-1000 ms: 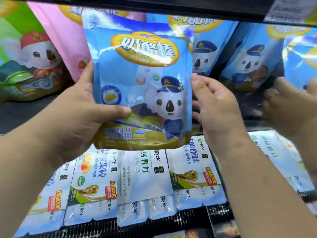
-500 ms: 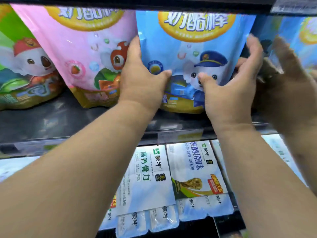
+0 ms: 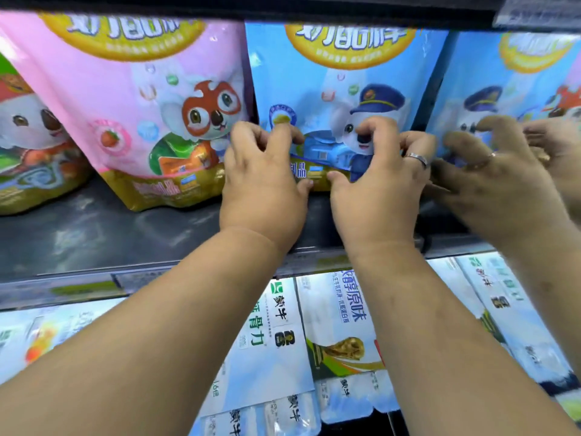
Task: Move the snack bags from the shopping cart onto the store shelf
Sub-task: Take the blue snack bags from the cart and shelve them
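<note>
The blue snack bag (image 3: 333, 89), printed with a white koala in a blue officer's cap, stood upright on the dark store shelf (image 3: 110, 234), its gold bottom edge resting on the shelf surface. It sat just beside a pink snack bag (image 3: 141, 105) on its left and another blue bag (image 3: 490, 89) on its right.

The left hand (image 3: 264, 184) pressed against the bag's lower left corner, its fingers (image 3: 279, 133) curled onto the front of the bag and the thumb laid along the gold band. The right hand (image 3: 377, 190), with a ring on one finger, held the lower right part, fingers bent over the koala's face and the thumb on the gold band. Both hands gripped the bag loosely from the front rather than clamping it.

Another person's hand (image 3: 496, 184), blurred, touched the neighbouring blue bag at the right.

Below the shelf edge, flat pale-blue packets (image 3: 339, 325) with green lettering lay in a row on a lower shelf.
</note>
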Motion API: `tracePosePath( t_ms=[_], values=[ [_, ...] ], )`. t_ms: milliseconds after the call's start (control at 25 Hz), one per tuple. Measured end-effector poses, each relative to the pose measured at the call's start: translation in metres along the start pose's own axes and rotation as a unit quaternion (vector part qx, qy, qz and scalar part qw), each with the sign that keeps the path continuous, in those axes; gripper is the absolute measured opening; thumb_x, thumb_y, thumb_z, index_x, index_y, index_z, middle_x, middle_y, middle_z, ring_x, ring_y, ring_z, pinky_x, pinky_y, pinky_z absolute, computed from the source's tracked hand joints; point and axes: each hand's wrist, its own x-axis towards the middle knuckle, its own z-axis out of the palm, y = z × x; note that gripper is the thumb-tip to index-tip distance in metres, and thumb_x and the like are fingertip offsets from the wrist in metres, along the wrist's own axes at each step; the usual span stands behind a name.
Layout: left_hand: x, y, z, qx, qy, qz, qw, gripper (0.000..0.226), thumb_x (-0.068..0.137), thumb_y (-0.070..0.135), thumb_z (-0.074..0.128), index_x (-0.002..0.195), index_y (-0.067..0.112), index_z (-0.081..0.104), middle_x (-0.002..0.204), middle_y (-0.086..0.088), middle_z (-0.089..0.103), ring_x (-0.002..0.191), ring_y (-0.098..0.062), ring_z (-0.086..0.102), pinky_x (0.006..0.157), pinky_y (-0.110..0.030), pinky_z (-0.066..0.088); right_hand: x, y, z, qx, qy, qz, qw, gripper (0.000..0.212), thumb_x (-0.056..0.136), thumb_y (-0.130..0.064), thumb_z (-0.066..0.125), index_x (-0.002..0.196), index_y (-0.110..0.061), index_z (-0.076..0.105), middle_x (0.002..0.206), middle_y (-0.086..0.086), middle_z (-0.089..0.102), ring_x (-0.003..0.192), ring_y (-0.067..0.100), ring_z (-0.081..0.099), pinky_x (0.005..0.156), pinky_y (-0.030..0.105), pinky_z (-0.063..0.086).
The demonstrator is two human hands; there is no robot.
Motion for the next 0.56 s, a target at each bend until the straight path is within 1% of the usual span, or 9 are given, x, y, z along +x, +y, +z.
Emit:
tracePosePath(
  t_ms=[40,120,200,240,280,320,400,480,560],
  values=[
    [0.004,-0.001,0.000,0.014,-0.012,0.005,1.000,0.052,0.083,0.022,0.078,0.130,0.023,0.055,0.128,-0.008,0.038,0.124,-0.028,0.043,0.104,-0.034,0.035,0.003,-0.001,0.005,-0.017,-0.002,-0.005,1.000,0.052,0.063,-0.009,0.078,0.110,-0.020,0.060,0.116,0.014,0.046,0.100,0.035,0.049,0.088,0.030,0.032],
    [0.014,-0.008,-0.003,0.033,-0.040,0.014,0.999,0.055,0.086,0.017,0.074,0.135,0.025,0.051,0.133,-0.008,0.036,0.127,-0.028,0.041,0.103,-0.038,0.038,0.009,-0.006,0.012,-0.044,-0.013,0.001,0.999,0.049,0.068,-0.010,0.074,0.113,-0.022,0.058,0.121,0.013,0.043,0.104,0.036,0.047,0.079,0.028,0.029],
    [0.015,-0.018,-0.008,0.051,-0.046,0.048,0.996,0.054,0.085,0.016,0.073,0.134,0.024,0.054,0.134,-0.008,0.041,0.126,-0.030,0.045,0.102,-0.040,0.040,0.017,-0.010,0.016,-0.046,-0.029,0.021,0.998,0.047,0.073,-0.010,0.070,0.115,-0.024,0.056,0.127,0.011,0.040,0.108,0.035,0.045,0.080,0.029,0.034],
    [0.012,-0.024,-0.012,0.070,-0.023,0.073,0.995,0.050,0.084,0.017,0.073,0.131,0.023,0.058,0.131,-0.009,0.046,0.123,-0.032,0.048,0.101,-0.042,0.039,0.019,-0.011,0.016,-0.043,-0.023,0.019,0.999,0.047,0.073,-0.009,0.068,0.115,-0.024,0.056,0.129,0.011,0.039,0.109,0.036,0.045,0.083,0.032,0.038],
    [0.007,-0.032,-0.017,0.098,0.021,0.086,0.991,0.046,0.081,0.020,0.073,0.125,0.024,0.061,0.129,-0.010,0.051,0.120,-0.035,0.049,0.099,-0.044,0.036,0.017,-0.012,0.017,-0.040,-0.012,0.004,0.999,0.049,0.071,-0.008,0.068,0.116,-0.025,0.057,0.130,0.012,0.040,0.109,0.036,0.045,0.088,0.034,0.039],
    [0.001,-0.039,-0.023,0.130,0.068,0.081,0.986,0.045,0.078,0.024,0.071,0.122,0.026,0.062,0.130,-0.010,0.053,0.120,-0.037,0.049,0.098,-0.044,0.032,0.013,-0.012,0.016,-0.040,-0.002,-0.016,0.999,0.052,0.069,-0.009,0.068,0.118,-0.025,0.058,0.131,0.013,0.041,0.108,0.037,0.046,0.092,0.034,0.037],
    [-0.006,-0.051,-0.036,0.190,0.122,0.041,0.973,0.050,0.074,0.029,0.071,0.123,0.030,0.059,0.144,-0.010,0.047,0.130,-0.041,0.044,0.105,-0.050,0.028,0.000,-0.016,0.013,-0.043,0.007,-0.044,0.998,0.060,0.067,-0.017,0.074,0.123,-0.030,0.058,0.135,0.017,0.040,0.109,0.038,0.048,0.093,0.029,0.028],
    [-0.006,-0.062,-0.047,0.237,0.145,0.005,0.961,0.059,0.074,0.031,0.072,0.130,0.030,0.054,0.157,-0.012,0.035,0.141,-0.042,0.036,0.110,-0.059,0.026,-0.007,-0.024,0.012,-0.043,0.006,-0.049,0.998,0.067,0.067,-0.028,0.081,0.129,-0.035,0.055,0.140,0.019,0.036,0.117,0.038,0.044,0.084,0.020,0.019],
    [-0.003,-0.074,-0.054,0.238,0.154,-0.018,0.959,0.067,0.078,0.036,0.073,0.139,0.028,0.047,0.164,-0.015,0.024,0.147,-0.042,0.027,0.114,-0.062,0.026,-0.009,-0.031,0.013,-0.056,-0.005,-0.043,0.997,0.071,0.069,-0.033,0.081,0.133,-0.040,0.050,0.146,0.017,0.031,0.126,0.036,0.036,0.075,0.019,0.013]
  ],
)
